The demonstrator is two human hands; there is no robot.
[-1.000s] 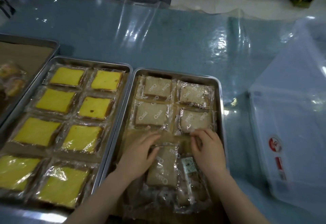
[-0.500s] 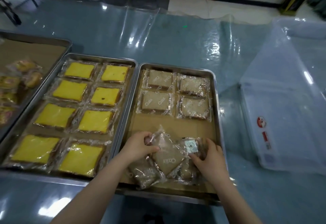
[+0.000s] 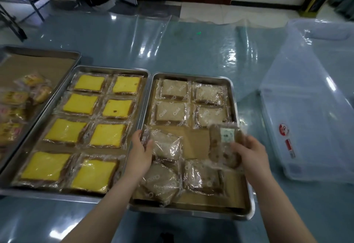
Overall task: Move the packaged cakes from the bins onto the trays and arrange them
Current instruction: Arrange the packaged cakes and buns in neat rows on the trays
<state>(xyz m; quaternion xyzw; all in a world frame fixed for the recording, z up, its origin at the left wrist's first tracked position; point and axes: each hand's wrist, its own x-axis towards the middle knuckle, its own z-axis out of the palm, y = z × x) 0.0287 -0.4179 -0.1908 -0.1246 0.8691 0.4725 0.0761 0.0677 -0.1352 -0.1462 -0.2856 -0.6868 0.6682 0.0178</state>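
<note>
Brown cake (image 3: 225, 147) now lifted by right hand (image 3: 252, 154).

Bright yellow square cakes in clear wrap (image 3: 82, 104) fill one silver steel tray (image 3: 107, 69); pale beige wrapped cakes with white lettering (image 3: 170, 111) sit on tan paper; glossy grey-blue bench (image 3: 191, 51); translucent plastic bin with a red-and-white sticker (image 3: 306, 118).

Three metal trays (image 3: 149, 74) on tabletop (image 3: 191, 51). Eight yellow cakes (image 3: 107, 135) on middle tray. Eight brown cakes (image 3: 170, 112) on right tray: four in neat rows, four loose. Several orange-wrapped packets (image 3: 32, 80) on left tray, count unclear. One clear bin (image 3: 316, 99). Two hands (image 3: 139, 152).
</note>
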